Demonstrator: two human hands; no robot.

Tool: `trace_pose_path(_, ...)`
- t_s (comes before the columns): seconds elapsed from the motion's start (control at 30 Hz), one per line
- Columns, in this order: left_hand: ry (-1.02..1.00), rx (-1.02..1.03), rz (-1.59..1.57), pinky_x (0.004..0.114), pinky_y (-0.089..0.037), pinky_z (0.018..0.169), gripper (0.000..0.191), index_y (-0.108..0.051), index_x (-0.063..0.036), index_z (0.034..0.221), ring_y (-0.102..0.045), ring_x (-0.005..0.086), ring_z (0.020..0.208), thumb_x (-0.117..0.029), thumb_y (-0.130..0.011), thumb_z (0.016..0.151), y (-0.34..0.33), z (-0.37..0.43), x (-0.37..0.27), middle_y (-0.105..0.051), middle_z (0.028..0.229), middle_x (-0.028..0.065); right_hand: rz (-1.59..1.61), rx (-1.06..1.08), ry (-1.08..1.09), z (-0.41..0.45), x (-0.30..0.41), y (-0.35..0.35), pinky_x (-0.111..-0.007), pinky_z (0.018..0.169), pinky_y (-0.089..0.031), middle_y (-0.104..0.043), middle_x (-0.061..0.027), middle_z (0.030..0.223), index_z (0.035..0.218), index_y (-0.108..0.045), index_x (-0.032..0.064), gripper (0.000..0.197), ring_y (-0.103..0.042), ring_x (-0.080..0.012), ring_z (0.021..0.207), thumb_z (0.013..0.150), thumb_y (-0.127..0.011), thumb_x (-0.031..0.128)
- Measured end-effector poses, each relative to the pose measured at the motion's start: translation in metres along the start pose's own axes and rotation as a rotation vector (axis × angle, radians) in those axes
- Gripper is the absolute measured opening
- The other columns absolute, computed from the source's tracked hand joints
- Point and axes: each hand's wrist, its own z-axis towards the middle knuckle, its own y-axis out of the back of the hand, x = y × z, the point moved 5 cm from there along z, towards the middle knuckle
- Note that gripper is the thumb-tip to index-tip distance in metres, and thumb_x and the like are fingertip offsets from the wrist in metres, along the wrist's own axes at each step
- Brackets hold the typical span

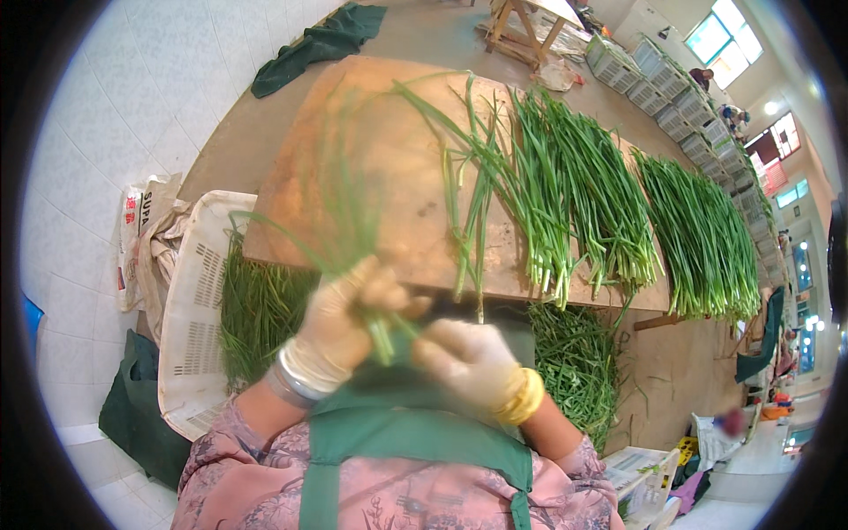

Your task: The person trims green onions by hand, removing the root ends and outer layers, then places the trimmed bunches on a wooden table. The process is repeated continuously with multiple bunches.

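Note:
My left hand (344, 311), in a pale glove, grips a small bunch of garlic chives (354, 232) near the base. Their leaves fan out, blurred, over the wooden table (397, 172), and the pale cut ends point down towards my apron. My right hand (467, 361), gloved with a yellow band at the wrist, is closed beside those ends. A thin green leaf (405, 326) runs from the bunch to its fingertips. Loose chives (474, 205) lie on the table ahead. Bundled chives (576, 192) lie to their right, with another thick row (702, 238) beyond.
A white plastic crate (199, 318) holding chives (258, 311) stands at my left. Discarded leaves (573, 371) are heaped below the table's right front edge. Green cloth (318, 43) lies on the floor beyond the table. Stacked crates (662, 86) and other people are further right.

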Motion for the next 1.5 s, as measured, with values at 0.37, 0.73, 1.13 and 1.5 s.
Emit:
trace_pose_path(0.37, 0.095, 0.074, -0.219, 0.023, -0.022, 0.043, 0.033, -0.055, 0.0033, 0.131, -0.022, 0.0054, 0.045, -0.017, -0.047, 0.106, 0.019, 0.011, -0.011, -0.023, 0.059, -0.0061, -0.902, -0.331, -0.226, 0.026, -0.016, 0.065, -0.044, 0.060, -0.055, -0.068, -0.0152, 0.071, 0.076, -0.067, 0.0081, 0.030, -0.068, -0.0333, 0.062, 0.093, -0.061, 0.032)
trace_pose_path(0.73, 0.246, -0.105, 0.083, 0.022, -0.021, 0.042, 0.035, -0.056, 0.0028, 0.130, -0.021, 0.0045, 0.044, -0.020, -0.045, 0.107, 0.023, -0.005, 0.034, -0.023, 0.058, -0.0073, 0.529, -0.324, -0.392, -0.041, -0.047, 0.062, -0.021, 0.049, -0.041, -0.065, 0.0007, 0.074, 0.087, -0.070, 0.0047, 0.026, -0.051, -0.0063, 0.054, 0.099, -0.061, 0.026)
trace_pose_path(1.13, 0.405, -0.263, 0.376, 0.023, -0.017, 0.042, 0.029, -0.064, -0.0056, 0.124, -0.022, 0.0035, 0.044, -0.025, -0.056, 0.103, 0.013, 0.002, 0.068, -0.028, 0.056, -0.0122, 0.480, -0.184, -0.291, -0.056, -0.069, 0.011, -0.026, 0.073, -0.051, -0.069, -0.0034, 0.091, 0.106, -0.068, -0.0011, 0.020, -0.062, -0.0094, 0.080, 0.096, -0.066, 0.016)
trace_pose_path(1.5, 0.297, -0.310, 0.513, 0.024, -0.018, 0.043, 0.033, -0.060, -0.0040, 0.129, -0.021, 0.0044, 0.044, -0.026, -0.054, 0.105, 0.015, 0.002, 0.070, -0.026, 0.056, -0.0097, 0.698, -0.549, -0.300, -0.039, -0.074, 0.009, -0.023, 0.069, -0.048, -0.067, -0.0026, 0.086, 0.103, -0.071, -0.0016, 0.018, -0.058, -0.0088, 0.075, 0.095, -0.069, 0.014)
